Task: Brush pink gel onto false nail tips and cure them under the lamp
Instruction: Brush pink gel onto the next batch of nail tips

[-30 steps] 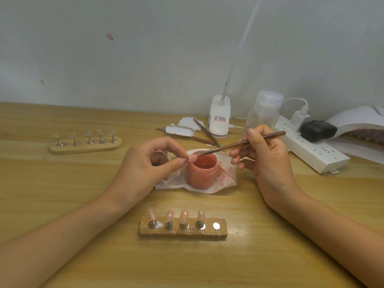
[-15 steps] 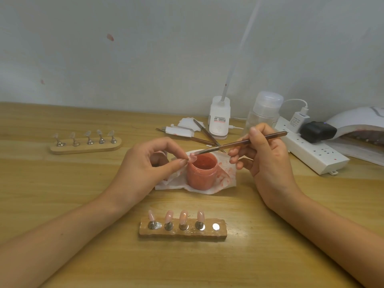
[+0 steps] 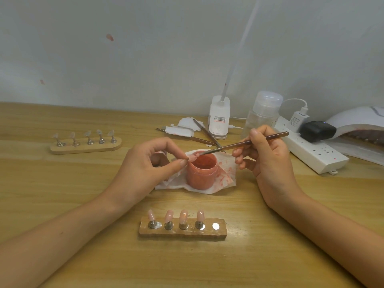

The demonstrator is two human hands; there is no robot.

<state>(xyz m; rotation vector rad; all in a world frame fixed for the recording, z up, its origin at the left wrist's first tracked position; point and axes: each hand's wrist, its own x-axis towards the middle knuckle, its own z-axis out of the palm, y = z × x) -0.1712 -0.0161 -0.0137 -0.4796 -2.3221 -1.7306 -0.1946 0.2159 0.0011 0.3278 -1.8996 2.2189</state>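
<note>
While your left hand (image 3: 145,169) is pinching a nail tip (image 3: 192,157) between thumb and forefinger over the rim of the pink gel jar (image 3: 202,171) mid-frame, your right hand (image 3: 268,161) is gripping the brush (image 3: 245,143), its bristles touching that tip. Four pink tips (image 3: 184,217) are standing on the wooden holder (image 3: 182,232) in the lower centre; the lamp (image 3: 357,123) is sitting at the right edge.

White pwr strip (image 3: 318,156) w/ USB charger (image 3: 299,119), clear pump bottle (image 3: 264,113), wood table (image 3: 62,183)
</note>
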